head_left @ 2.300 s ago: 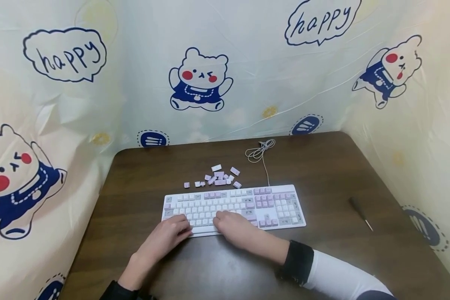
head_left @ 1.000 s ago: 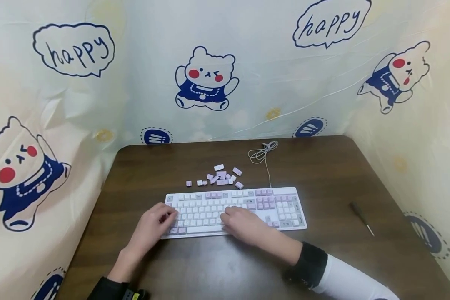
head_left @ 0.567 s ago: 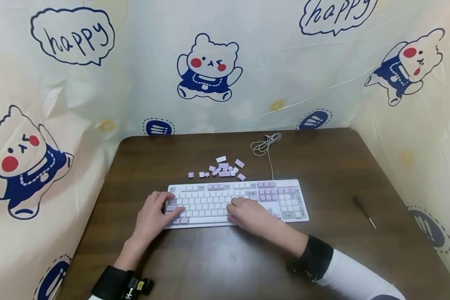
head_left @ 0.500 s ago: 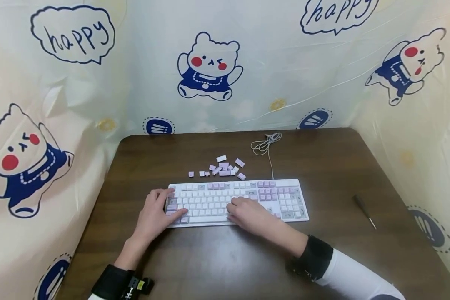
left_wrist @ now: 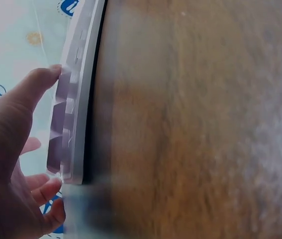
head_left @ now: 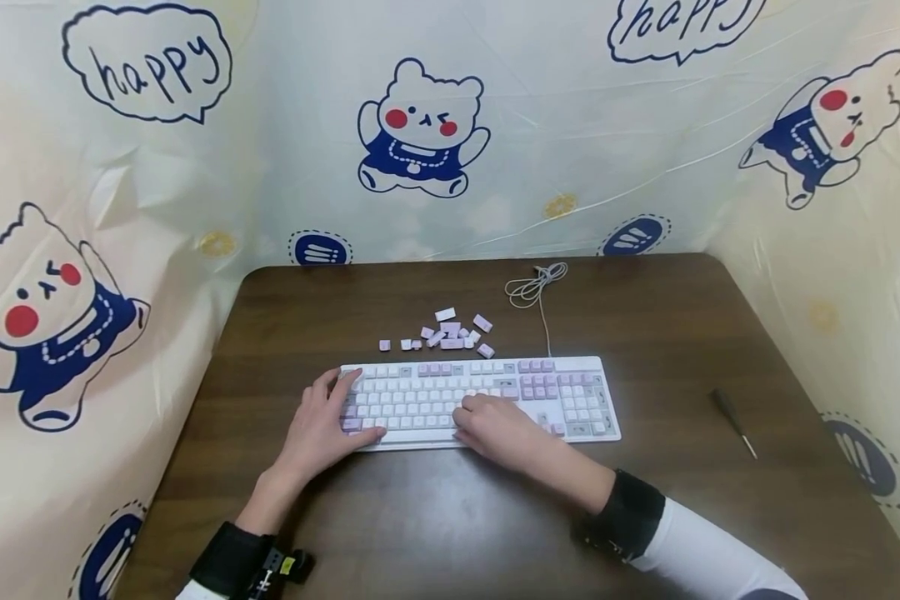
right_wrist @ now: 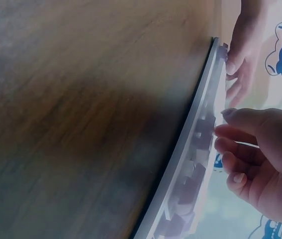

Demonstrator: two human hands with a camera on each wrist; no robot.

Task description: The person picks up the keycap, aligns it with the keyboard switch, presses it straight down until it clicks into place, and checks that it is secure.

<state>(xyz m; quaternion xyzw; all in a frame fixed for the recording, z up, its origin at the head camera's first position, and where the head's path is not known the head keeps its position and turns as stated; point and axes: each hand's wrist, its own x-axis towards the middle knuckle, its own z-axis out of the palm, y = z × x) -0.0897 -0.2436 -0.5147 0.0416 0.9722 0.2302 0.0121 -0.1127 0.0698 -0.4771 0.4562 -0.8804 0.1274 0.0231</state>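
Observation:
A white keyboard (head_left: 412, 409) with white, lilac and grey keycaps lies flat on the brown table. My left hand (head_left: 311, 433) is spread over its left end, thumb on the bottom row and fingers at the top left corner. In the left wrist view the thumb of that hand (left_wrist: 11, 124) touches the keys' edge and nothing is held. My right hand (head_left: 498, 432) is over the middle right of the lower rows, fingers loosely bent. The right wrist view shows this hand (right_wrist: 270, 154) with thumb and fingertips close to the keys and nothing visible between them.
Several loose lilac and white keycaps (head_left: 452, 329) lie behind the keyboard. Its coiled cable (head_left: 528, 290) runs to the table's back. A dark-handled screwdriver (head_left: 727, 409) lies on the right. A printed curtain (head_left: 540, 133) surrounds the table (head_left: 465, 533).
My left hand, earlier bent over the keyboard's lower left, has spread and moved up to its top left corner. The right hand has shifted slightly right. The head view has also shifted.

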